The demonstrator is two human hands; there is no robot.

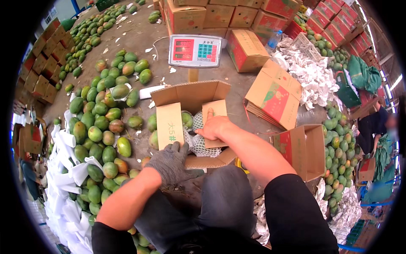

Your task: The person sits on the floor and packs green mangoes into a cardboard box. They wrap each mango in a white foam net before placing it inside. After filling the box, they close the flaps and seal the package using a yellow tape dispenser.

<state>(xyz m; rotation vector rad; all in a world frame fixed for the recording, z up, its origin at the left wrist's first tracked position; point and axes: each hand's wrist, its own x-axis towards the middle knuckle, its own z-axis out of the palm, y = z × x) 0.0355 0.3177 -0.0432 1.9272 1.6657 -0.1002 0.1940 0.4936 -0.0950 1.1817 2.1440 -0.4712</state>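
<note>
An open cardboard box (196, 91) stands on the floor before my knees, its far flap raised. Mangoes in white foam nets (198, 145) and a bare green mango (187, 120) show between its two side flaps. My left hand (169, 164), in a grey glove, rests its fingers on the near end of the left flap (169, 122), with the thumb spread along the box's near side. On the right flap (216, 109) lies my bare right hand (215, 128), index finger stretched forward and thumb pointing left; its other fingers are partly hidden.
Behind the box stands a scale display (195, 51). Loose mangoes (101, 122) and white foam sleeves (67, 182) spread on the left. To the right lie flattened cartons (275, 95), an open carton (302, 152), crumpled paper (302, 70) and more mangoes; another person (372, 131) is beyond.
</note>
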